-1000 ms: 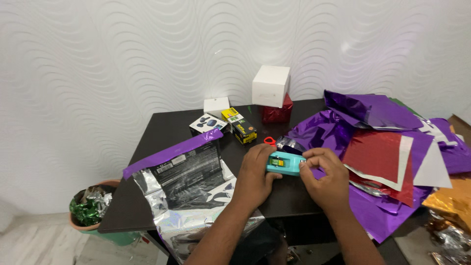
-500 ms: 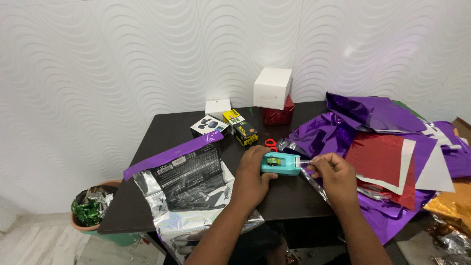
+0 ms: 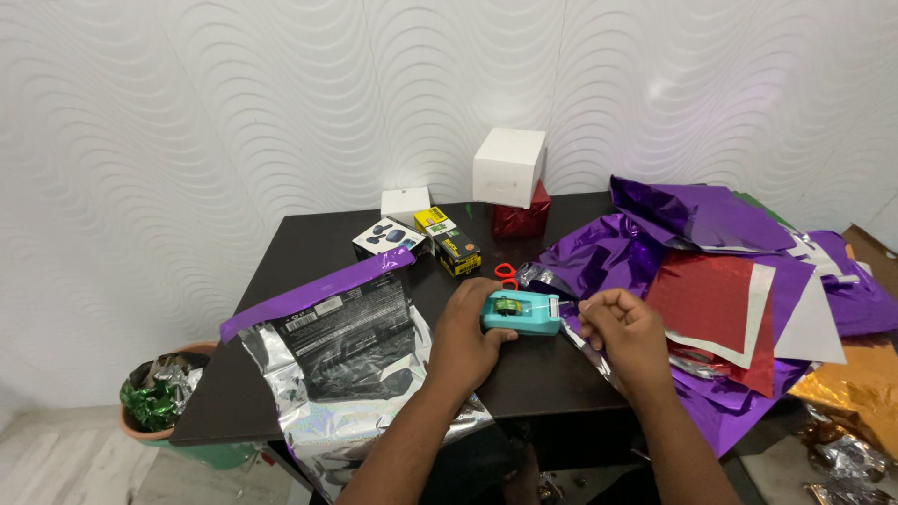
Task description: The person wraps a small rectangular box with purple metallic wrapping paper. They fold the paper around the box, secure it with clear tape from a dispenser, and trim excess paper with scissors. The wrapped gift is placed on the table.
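Observation:
My left hand (image 3: 463,334) grips a teal tape dispenser (image 3: 522,313) resting on the dark table (image 3: 309,248). My right hand (image 3: 625,335) sits just right of the dispenser's cutter end, fingers pinched together on a short strip of clear tape. To the left lies a black box (image 3: 351,332) on a silver holographic wrapping sheet (image 3: 346,425) with a purple foil edge (image 3: 309,292). Red-handled scissors (image 3: 505,272) peek out behind the dispenser.
Purple, red and white foil sheets (image 3: 720,281) pile on the table's right side, with gold foil (image 3: 856,388) below them. Small boxes (image 3: 440,238), a white box (image 3: 510,165) on a red wrapped box (image 3: 522,217) stand at the back. A pot of foil scraps (image 3: 159,402) sits on the floor, left.
My right hand has drawn away from the dispenser's end to the right, pulling out clear tape. My left hand has kept its hold on the dispenser.

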